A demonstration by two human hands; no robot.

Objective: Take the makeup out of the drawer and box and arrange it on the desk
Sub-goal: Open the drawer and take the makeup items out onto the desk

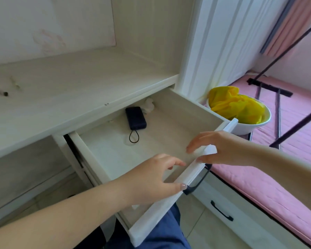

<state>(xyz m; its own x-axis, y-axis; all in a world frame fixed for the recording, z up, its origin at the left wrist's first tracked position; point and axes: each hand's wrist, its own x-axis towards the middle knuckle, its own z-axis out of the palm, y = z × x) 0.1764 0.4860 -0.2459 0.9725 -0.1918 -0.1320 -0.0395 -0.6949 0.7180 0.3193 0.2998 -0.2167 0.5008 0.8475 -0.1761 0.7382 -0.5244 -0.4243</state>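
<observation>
A white drawer (90,155) under the desk top (79,81) stands pulled out. Inside it lie a black power bank (136,118) with a loop cord and a crumpled white thing (148,105) at the back; no makeup shows. My left hand (151,178) straddles the drawer's front panel (162,209), thumb on the outer side, fingers curled over the inside. My right hand (221,148) holds the same panel farther right, fingers reaching inside, thumb on the rim. No box is in view.
A thin dark-tipped stick (4,94) lies on the desk at far left. A white bowl (248,128) of yellow cloth (239,108) sits right of the drawer by a pink mattress (276,186). Black rack poles (278,114) cross the mattress. A lower drawer (222,211) is below.
</observation>
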